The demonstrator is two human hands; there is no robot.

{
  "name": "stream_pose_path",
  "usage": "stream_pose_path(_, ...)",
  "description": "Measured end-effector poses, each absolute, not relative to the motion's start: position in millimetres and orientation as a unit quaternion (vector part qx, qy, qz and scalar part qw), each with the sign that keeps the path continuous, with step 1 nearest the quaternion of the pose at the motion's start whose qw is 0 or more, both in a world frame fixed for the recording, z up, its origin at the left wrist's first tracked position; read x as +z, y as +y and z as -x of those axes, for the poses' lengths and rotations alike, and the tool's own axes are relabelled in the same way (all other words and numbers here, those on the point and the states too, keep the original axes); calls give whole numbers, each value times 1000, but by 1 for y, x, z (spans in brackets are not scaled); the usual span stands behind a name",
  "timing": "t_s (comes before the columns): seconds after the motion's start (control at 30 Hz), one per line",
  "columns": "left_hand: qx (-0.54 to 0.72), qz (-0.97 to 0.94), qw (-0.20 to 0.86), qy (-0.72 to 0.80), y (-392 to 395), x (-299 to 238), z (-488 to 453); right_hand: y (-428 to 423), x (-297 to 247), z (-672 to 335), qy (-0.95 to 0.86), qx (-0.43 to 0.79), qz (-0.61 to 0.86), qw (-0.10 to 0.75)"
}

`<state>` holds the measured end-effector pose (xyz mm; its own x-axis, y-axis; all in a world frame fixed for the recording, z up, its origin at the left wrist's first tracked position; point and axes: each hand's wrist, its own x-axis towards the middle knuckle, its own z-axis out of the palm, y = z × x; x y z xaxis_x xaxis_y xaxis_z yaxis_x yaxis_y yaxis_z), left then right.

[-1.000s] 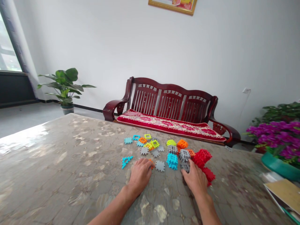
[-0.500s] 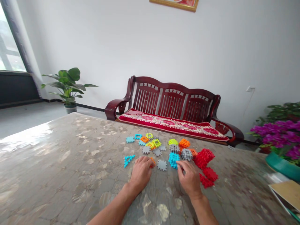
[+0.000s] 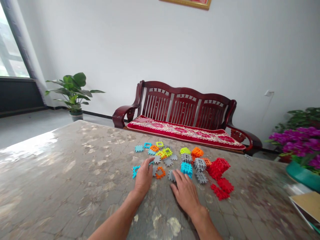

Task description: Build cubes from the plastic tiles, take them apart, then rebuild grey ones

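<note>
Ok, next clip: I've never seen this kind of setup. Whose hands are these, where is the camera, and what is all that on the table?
There is no machine here: both bare hands belong to one person, and the only camera sits on that person's head, looking forward and down, so the arms enter from the bottom edge. On the glossy stone-patterned table lies a scatter of small toothed plastic tiles, some joined into blocks, such as the blue plastic cube and the red plastic cluster. The left hand rests palm down, partly over a blue triangular tile, beside an orange open-square tile. The right hand lies flat, fingertips on a flat grey square tile. Neither hand grips anything. Behind stands a dark red wooden bench.
</note>
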<state>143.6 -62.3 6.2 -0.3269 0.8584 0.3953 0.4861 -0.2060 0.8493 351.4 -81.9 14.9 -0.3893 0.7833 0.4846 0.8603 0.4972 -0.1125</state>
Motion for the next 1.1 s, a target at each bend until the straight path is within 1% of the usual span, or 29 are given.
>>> stream_pose_path(0.1,568,-513,201,612,-59,2,-141,-84,16,-351,-835,-66,494,235)
stream_pose_path(0.27,582,-467,241,621,-55,-5,-138,-88,18,-351,-826,-49,507,242)
stream_pose_path(0.5,628,-442,236,595,-53,-1,-139,-90,27,-349,-832,3,513,213)
stream_pose_path(0.67,639,-452,198,590,-54,2,-138,-91,26,-353,-830,22,495,256)
stream_pose_path(0.83,584,-502,130,624,-56,2,-130,-87,27,-363,-810,-9,478,340)
stream_pose_path(1.0,487,-556,28,673,-64,10,-129,-75,36,-392,-731,-81,540,410)
stream_pose_path(1.1,434,-590,-10,681,-70,18,-132,-68,41,-414,-673,-102,604,415)
